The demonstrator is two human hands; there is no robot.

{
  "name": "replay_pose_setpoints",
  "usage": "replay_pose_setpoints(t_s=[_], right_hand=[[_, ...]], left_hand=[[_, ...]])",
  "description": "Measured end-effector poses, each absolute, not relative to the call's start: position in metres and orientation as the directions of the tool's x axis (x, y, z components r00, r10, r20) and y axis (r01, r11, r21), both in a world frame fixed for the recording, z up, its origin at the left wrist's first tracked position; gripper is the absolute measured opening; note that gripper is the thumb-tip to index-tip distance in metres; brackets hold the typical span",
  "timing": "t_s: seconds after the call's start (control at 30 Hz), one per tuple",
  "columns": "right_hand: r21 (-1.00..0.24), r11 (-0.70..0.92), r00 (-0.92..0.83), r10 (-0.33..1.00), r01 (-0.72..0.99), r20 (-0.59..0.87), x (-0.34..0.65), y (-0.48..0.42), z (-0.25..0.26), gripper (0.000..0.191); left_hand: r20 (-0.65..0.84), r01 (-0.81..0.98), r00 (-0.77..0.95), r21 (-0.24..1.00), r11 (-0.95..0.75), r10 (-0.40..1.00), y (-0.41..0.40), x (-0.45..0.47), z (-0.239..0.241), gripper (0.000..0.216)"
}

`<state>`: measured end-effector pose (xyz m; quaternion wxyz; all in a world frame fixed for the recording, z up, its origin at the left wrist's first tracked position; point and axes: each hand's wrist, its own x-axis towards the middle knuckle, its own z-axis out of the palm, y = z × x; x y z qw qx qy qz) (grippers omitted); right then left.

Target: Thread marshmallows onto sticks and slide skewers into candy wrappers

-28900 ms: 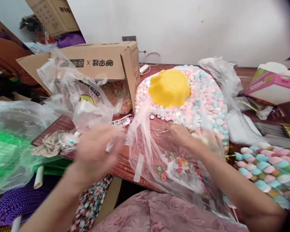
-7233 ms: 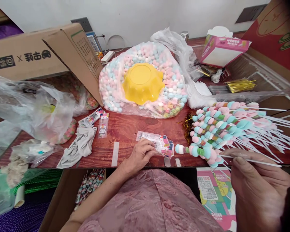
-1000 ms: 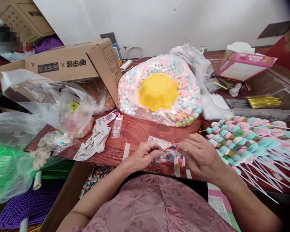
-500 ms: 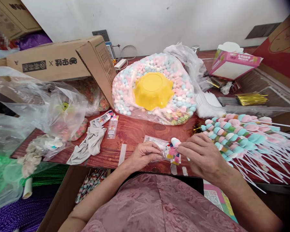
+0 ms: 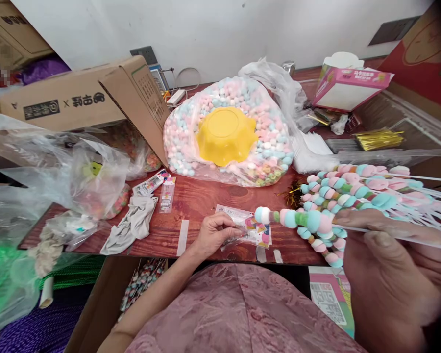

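My left hand [image 5: 215, 234] is closed in a pinch on the near left part of a printed clear plastic bag [image 5: 259, 231], which lies flat at the table's front edge. My right hand [image 5: 391, 279], close to the camera and partly blurred, grips the white stick of a marshmallow skewer [image 5: 303, 219]. Pink, blue, white and green marshmallows run along it, and its tip points left above the bag's right end. Behind it lies a pile of similar marshmallow skewers [image 5: 353, 189], their sticks pointing right.
A large clear bag of marshmallows [image 5: 180, 142] bears an upturned yellow bowl [image 5: 226, 130]. Left are grey gloves [image 5: 134, 223], small printed packets [image 5: 167, 193] and a cardboard box [image 5: 77, 98]. Gold twist ties [image 5: 380, 139] and a pink carton [image 5: 353, 88] stand back right.
My right hand has moved right and toward the camera with the marshmallow skewer, whose whole row of marshmallows now shows. My left hand stays at the bag.
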<state>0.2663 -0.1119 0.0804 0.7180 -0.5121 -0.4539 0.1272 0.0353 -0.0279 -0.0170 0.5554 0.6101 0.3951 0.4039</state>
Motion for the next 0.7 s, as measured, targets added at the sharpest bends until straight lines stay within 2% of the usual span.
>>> replay_pose_setpoints(t_s=[0.07, 0.2, 0.3, 0.4, 0.57, 0.7], right_hand=[[-0.861, 0.446, 0.572, 0.652, 0.244, 0.499, 0.266, -0.112, 0.08, 0.006], [-0.9, 0.346, 0.542, 0.718, 0.267, 0.437, 0.273, -0.121, 0.076, 0.007], [-0.882, 0.371, 0.526, 0.707, 0.292, 0.472, 0.275, -0.126, 0.072, 0.006], [-0.868, 0.355, 0.504, 0.709, 0.347, 0.492, 0.274, -0.127, 0.07, 0.006], [-0.919, 0.263, 0.594, 0.703, 0.295, 0.392, 0.266, -0.124, 0.075, 0.005], [-0.934, 0.269, 0.605, 0.711, 0.237, 0.358, 0.259, -0.119, 0.08, 0.004]], left_hand=[[0.035, 0.033, 0.355, 0.998, -0.05, 0.934, -0.029, 0.037, -0.016, 0.015], [-0.043, 0.015, 0.316, 0.999, 0.04, 0.948, -0.031, 0.037, -0.014, 0.023], [-0.076, 0.028, 0.314, 0.997, 0.071, 0.946, -0.032, 0.036, -0.017, 0.029], [0.024, 0.094, 0.338, 0.994, -0.059, 0.941, -0.034, 0.035, -0.021, 0.028], [0.296, 0.166, 0.475, 0.894, -0.415, 0.829, -0.034, 0.033, -0.023, 0.021], [0.382, 0.175, 0.512, 0.83, -0.529, 0.769, -0.035, 0.031, -0.022, 0.02]])
